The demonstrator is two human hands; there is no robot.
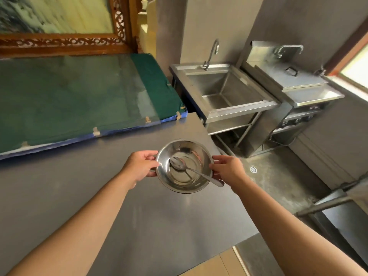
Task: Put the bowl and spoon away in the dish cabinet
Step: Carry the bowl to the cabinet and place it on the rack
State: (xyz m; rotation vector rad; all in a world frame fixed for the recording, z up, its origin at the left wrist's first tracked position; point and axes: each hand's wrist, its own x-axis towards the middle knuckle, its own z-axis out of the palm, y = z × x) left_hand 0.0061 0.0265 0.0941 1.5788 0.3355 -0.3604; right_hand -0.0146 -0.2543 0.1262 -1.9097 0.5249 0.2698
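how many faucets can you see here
2. One curved faucet stands at the back rim of the open sink. A second faucet is on the steel unit to its right. Others may be out of view.

Steel bowl (184, 166) gripped by the rim on both sides: left hand (139, 167) on the left edge, right hand (229, 170) on the right edge, fingers curled onto the rim. Spoon (196, 172) lying inside bowl, scoop near the centre, handle jutting over the near-right rim. Grey countertop (99, 186) beneath. Green cloth-covered board (79, 96) at the far left of the counter, carved wooden frame (65, 44) behind. Steel sink (225, 90) with tap (212, 53) beyond, to the right. Floor drain (253, 169) below.
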